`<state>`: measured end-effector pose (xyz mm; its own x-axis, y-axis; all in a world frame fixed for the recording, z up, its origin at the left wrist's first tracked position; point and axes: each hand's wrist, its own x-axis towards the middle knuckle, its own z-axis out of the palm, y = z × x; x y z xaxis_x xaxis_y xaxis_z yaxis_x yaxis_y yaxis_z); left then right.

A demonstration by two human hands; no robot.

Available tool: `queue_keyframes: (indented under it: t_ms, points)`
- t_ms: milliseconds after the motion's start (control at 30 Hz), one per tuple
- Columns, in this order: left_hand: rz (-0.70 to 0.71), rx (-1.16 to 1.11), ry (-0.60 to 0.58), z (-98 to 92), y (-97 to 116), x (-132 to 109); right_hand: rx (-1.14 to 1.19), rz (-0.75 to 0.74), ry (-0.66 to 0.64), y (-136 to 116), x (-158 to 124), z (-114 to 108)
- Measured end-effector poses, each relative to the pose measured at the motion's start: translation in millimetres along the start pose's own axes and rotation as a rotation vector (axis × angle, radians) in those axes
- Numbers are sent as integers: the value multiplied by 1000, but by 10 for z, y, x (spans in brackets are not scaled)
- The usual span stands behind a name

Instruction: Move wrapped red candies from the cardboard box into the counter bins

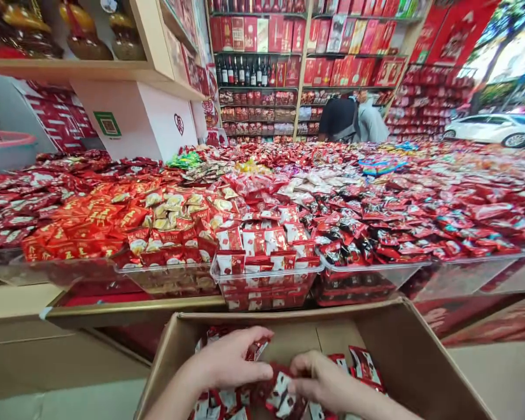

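Both my hands are down inside an open cardboard box (402, 344) at the bottom of the view. My left hand (230, 361) has its fingers curled round several red-and-white wrapped sweets (256, 349). My right hand (321, 382) is closed in a pinch on more of the same red sweet packets (282, 391). Loose packets (365, 364) lie on the box floor around both hands.
Clear plastic bins (265, 279) of red wrapped sweets line the counter edge just beyond the box, and a wide spread of sweets covers the counter behind them. Shelves of red boxes and bottles stand at the back. A person (352, 119) bends over there. A white car (492, 128) is outside.
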<state>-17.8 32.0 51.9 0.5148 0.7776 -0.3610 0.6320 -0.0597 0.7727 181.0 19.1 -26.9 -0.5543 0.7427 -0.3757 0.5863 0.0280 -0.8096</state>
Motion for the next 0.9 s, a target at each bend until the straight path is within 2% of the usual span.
queue_keyframes:
  t_ms: [67,167,300,400,567,633,700,800,900]
  points:
    - [47,-228,-38,35,43,28,188,-74,55,-125,-25,-161]
    - [98,-454,-30,80,130,76,464,-140,105,-260,-69,-289]
    - [81,-720,22,47,192,95,701,-125,128,-385,-156,-389]
    - [41,-857,55,4,205,72,774,-148,200,-449,-211,-476]
    - [12,-931,77,76,226,85,700,-162,295,-464,-173,-533]
    - [28,-895,70,135,244,112,682,-160,313,-457,-141,-512]
    - [13,-835,120,177,267,134,693,-174,331,-454,-128,-486]
    - [-28,-790,237,196,301,136,763,-181,307,-459,-171,-467]
    - [-14,-838,252,225,308,108,766,-169,232,-496,-282,-497]
